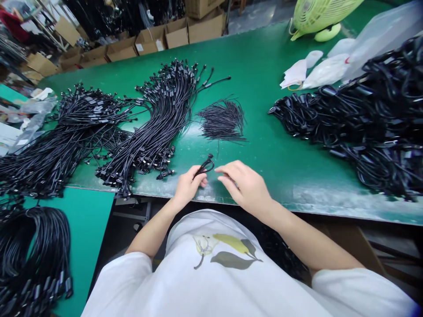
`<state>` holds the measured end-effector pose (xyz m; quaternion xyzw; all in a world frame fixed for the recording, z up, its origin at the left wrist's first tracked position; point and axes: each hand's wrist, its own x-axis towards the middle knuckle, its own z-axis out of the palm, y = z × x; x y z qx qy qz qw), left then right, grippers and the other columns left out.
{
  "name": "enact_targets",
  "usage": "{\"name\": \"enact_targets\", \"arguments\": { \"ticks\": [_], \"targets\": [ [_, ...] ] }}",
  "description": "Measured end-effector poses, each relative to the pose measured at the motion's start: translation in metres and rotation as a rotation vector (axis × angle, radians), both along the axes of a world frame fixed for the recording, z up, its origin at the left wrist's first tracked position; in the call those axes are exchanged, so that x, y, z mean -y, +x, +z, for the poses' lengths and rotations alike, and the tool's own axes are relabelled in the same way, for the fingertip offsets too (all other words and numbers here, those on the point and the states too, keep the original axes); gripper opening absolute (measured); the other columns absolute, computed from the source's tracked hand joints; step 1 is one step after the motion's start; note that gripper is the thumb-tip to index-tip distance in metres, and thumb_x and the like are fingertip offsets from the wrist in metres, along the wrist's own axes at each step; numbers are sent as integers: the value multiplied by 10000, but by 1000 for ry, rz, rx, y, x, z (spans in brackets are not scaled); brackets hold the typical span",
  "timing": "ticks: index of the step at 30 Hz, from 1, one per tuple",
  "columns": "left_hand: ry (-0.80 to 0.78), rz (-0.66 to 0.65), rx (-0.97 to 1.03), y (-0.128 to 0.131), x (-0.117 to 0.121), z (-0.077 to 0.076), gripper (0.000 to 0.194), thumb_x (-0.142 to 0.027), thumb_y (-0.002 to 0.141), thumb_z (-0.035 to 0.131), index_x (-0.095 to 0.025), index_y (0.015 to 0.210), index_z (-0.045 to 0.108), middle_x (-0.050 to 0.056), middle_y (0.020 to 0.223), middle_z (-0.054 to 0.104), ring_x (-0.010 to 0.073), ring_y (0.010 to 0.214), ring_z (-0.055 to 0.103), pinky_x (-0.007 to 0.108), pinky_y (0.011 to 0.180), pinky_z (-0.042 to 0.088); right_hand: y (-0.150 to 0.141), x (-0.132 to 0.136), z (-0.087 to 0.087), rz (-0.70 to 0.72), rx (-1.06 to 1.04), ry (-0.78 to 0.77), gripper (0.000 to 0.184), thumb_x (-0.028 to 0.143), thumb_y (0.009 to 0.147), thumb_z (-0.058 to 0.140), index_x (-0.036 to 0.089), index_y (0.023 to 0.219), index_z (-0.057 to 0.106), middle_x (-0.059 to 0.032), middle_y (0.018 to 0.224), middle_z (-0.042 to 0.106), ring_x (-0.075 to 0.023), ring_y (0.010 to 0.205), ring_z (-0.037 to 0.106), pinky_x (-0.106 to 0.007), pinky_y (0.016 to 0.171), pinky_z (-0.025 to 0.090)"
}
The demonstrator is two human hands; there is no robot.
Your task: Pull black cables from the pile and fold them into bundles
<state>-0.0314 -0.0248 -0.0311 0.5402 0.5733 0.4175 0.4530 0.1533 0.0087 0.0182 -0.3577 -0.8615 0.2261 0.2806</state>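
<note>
Over the desk (pixel 261 132), the left hand (pixel 187 186) clamps a looped black cable (pixel 201 167); nearby, the right hand (pixel 246 185) holds fingers apart.

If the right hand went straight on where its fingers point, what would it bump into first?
Probably the looped black cable held in the left hand; the right hand points toward it, though depth is unclear.

No text readable; white carton labels (pixel 160 45) too small.
</note>
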Motion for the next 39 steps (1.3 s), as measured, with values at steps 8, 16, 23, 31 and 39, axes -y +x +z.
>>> {"name": "enact_targets", "arguments": {
  "ticks": [8, 16, 23, 31, 39],
  "targets": [
    [261, -272, -538, -2, -5, 12, 330, -336, 852, 640, -228, 1163, 641, 106, 1184, 659, 270, 1129, 580, 390, 991, 434, -3, -25, -30, 93, 423, 410, 434, 471, 981, 401, 131, 861, 642, -70, 714, 600, -187, 677, 497, -325, 643, 280],
    [39, -110, -235, -20, -10, 9, 369, -197, 820, 647, -229, 1186, 613, 65, 1164, 646, 178, 909, 649, 303, 818, 543, 14, -19, -37, -86, 360, 495, 338, 410, 971, 467, 151, 827, 631, -55, 714, 565, -193, 704, 455, -328, 693, 284],
    [226, -170, -195, -4, -13, 7, 345, -197, 865, 601, -232, 1208, 626, 76, 1200, 635, 194, 1097, 617, 321, 928, 529, 1, -18, -62, 6, 425, 262, 239, 300, 981, 453, 125, 912, 599, -83, 855, 596, -209, 775, 529, -322, 723, 366],
    [186, -160, -264, 6, -11, 5, 470, -365, 997, 351, -212, 1436, 412, 108, 1428, 532, 204, 1346, 469, 399, 1162, 327, -12, -16, -74, -24, 326, 63, 284, 341, 993, 420, 97, 1034, 559, -123, 935, 617, -233, 840, 577, -344, 716, 419],
    [127, -121, -493, 11, -9, -20, 488, -409, 951, 439, -240, 1408, 474, 75, 1427, 543, 237, 1308, 520, 400, 1129, 384, -23, -7, -74, -174, 407, 98, 271, 276, 1001, 340, 98, 1099, 520, -100, 937, 607, -223, 835, 581, -357, 695, 457]
  ]
}}
